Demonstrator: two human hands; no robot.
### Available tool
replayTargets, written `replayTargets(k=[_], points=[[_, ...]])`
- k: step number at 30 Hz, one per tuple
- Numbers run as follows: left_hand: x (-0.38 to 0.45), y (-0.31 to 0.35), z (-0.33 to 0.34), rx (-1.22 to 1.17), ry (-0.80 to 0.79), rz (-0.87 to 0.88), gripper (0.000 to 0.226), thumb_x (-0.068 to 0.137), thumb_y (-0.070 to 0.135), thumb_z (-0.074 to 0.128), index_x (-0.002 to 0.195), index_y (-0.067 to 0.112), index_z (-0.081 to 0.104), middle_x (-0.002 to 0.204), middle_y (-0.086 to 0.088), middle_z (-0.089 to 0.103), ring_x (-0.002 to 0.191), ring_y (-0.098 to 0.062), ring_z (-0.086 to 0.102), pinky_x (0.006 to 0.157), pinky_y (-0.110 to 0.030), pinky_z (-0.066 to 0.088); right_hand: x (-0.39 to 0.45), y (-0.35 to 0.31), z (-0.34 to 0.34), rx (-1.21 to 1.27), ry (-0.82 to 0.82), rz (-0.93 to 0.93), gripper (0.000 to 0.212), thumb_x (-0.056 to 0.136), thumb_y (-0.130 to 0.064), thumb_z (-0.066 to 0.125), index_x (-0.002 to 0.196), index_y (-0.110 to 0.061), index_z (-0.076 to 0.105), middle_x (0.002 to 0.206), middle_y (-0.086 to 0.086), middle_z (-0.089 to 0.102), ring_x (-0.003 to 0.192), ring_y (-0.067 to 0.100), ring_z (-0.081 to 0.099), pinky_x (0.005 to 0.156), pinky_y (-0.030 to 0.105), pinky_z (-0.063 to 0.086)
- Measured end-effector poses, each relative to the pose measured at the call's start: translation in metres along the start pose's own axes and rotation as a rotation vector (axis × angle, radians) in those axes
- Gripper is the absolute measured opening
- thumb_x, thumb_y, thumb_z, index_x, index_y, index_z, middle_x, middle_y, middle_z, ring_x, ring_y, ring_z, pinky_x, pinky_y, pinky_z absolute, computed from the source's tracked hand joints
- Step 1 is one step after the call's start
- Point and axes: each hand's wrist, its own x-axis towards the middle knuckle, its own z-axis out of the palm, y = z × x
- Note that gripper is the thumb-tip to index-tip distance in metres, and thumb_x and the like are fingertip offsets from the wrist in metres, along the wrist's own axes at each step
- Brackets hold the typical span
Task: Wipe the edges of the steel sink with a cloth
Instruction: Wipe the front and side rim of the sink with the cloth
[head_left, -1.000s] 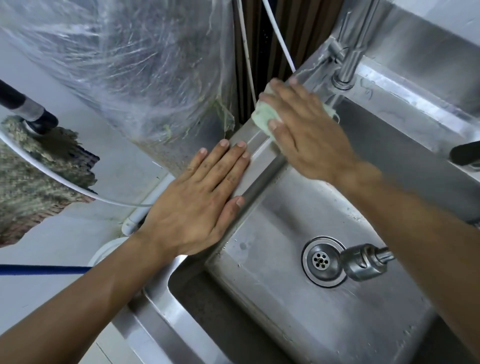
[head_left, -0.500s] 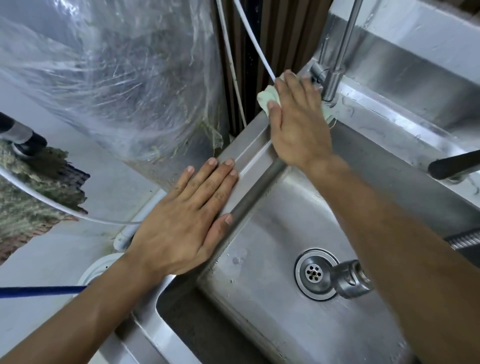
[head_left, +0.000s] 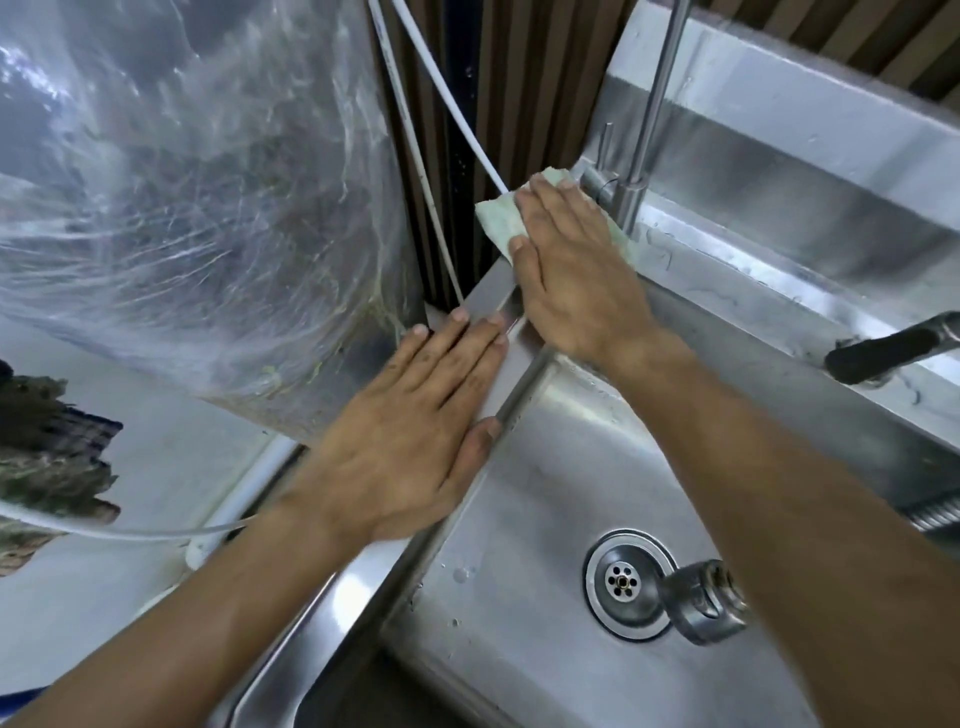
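Note:
The steel sink (head_left: 524, 525) fills the lower right, its left rim running diagonally up to the far corner. A pale green cloth (head_left: 497, 221) lies flat on that far left corner of the rim, beside the tap's base. My right hand (head_left: 571, 270) presses flat on the cloth, fingers pointing away, covering most of it. My left hand (head_left: 415, 436) rests palm down on the left rim, fingers spread, thumb over the inner edge, holding nothing.
The upright tap pipe (head_left: 649, 119) stands just right of the cloth. A drain (head_left: 623, 579) and a spout head (head_left: 701, 603) hang over the basin. A black handle (head_left: 883, 353) juts in at right. A plastic-wrapped bundle (head_left: 182, 208) and white hoses (head_left: 447, 109) stand left of the sink.
My right hand has slid the cloth further along the left rim into the far corner by the tap. My left hand has stayed pressed on the rim.

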Motion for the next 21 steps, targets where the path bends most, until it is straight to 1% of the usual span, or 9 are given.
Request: replayTargets(k=[3, 6, 8, 12, 14, 16, 18, 21], points=[[-0.003, 0.001, 0.0, -0.012, 0.033, 0.016, 0.063, 0.109, 0.04, 0.023, 0.164, 0.008, 0.019, 0.173, -0.006, 0.009, 0.161, -0.022, 0.004, 0.13, -0.043, 0.01, 0.008, -0.01, 0.002, 0.02, 0.0, 0.075, 0.056, 0.114, -0.035, 0.021, 0.165, -0.013, 0.014, 0.174, 0.003, 0.005, 0.16, 0.018, -0.006, 0.13, 0.033, -0.008], [-0.001, 0.0, 0.0, -0.047, 0.024, 0.013, 0.063, 0.109, 0.039, 0.024, 0.164, 0.009, 0.02, 0.173, -0.006, 0.01, 0.161, -0.02, 0.003, 0.13, -0.044, 0.014, -0.013, -0.018, 0.007, 0.078, -0.002, 0.135, 0.058, 0.113, -0.037, 0.021, 0.166, -0.018, 0.006, 0.174, -0.002, -0.004, 0.159, 0.012, -0.012, 0.127, 0.03, -0.011], [0.0, -0.001, 0.0, -0.076, 0.016, 0.008, 0.062, 0.109, 0.039, 0.024, 0.164, 0.01, 0.021, 0.173, -0.004, 0.011, 0.161, -0.019, 0.004, 0.13, -0.042, 0.013, -0.019, -0.018, 0.006, 0.078, -0.024, 0.131, 0.058, 0.113, -0.038, 0.02, 0.166, -0.019, 0.004, 0.174, -0.003, -0.007, 0.159, 0.011, -0.014, 0.125, 0.027, -0.014], [0.016, -0.008, -0.001, -0.068, 0.001, 0.036, 0.063, 0.108, 0.04, 0.02, 0.164, 0.011, 0.022, 0.173, -0.003, 0.016, 0.16, -0.022, 0.01, 0.13, -0.041, 0.012, 0.011, -0.009, -0.002, 0.014, -0.019, 0.1, 0.057, 0.114, -0.036, 0.023, 0.165, -0.013, 0.014, 0.174, 0.004, 0.005, 0.16, 0.018, -0.006, 0.125, 0.028, -0.01], [0.02, -0.012, 0.0, -0.081, -0.011, 0.053, 0.064, 0.108, 0.041, 0.019, 0.165, 0.011, 0.018, 0.174, -0.002, 0.012, 0.161, -0.02, 0.003, 0.13, -0.04, 0.009, 0.025, -0.006, -0.003, 0.013, -0.013, 0.107, 0.057, 0.114, -0.036, 0.024, 0.164, -0.011, 0.018, 0.174, 0.006, 0.009, 0.16, 0.019, -0.003, 0.126, 0.029, -0.009], [0.016, -0.013, 0.002, -0.08, 0.002, 0.062, 0.063, 0.108, 0.04, 0.02, 0.165, 0.012, 0.016, 0.174, -0.001, 0.008, 0.161, -0.018, -0.001, 0.129, -0.039, 0.007, 0.025, -0.007, 0.001, 0.022, 0.016, 0.123, 0.056, 0.114, -0.036, 0.024, 0.164, -0.012, 0.019, 0.174, 0.005, 0.01, 0.16, 0.019, -0.002, 0.126, 0.029, -0.009], [0.011, -0.012, 0.003, -0.074, 0.02, 0.065, 0.062, 0.109, 0.04, 0.022, 0.164, 0.012, 0.018, 0.174, -0.001, 0.01, 0.161, -0.017, 0.002, 0.129, -0.04, 0.009, 0.013, -0.012, 0.006, 0.051, 0.046, 0.157, 0.057, 0.113, -0.036, 0.025, 0.165, -0.013, 0.017, 0.174, 0.003, 0.008, 0.16, 0.018, -0.004, 0.126, 0.03, -0.009], [0.01, -0.011, 0.002, -0.074, 0.042, 0.061, 0.061, 0.109, 0.038, 0.024, 0.163, 0.01, 0.023, 0.173, -0.003, 0.014, 0.161, -0.018, 0.006, 0.129, -0.041, 0.011, -0.001, -0.019, 0.013, 0.064, 0.076, 0.201, 0.059, 0.113, -0.037, 0.025, 0.165, -0.013, 0.012, 0.174, 0.004, 0.003, 0.16, 0.019, -0.006, 0.129, 0.035, -0.006]])
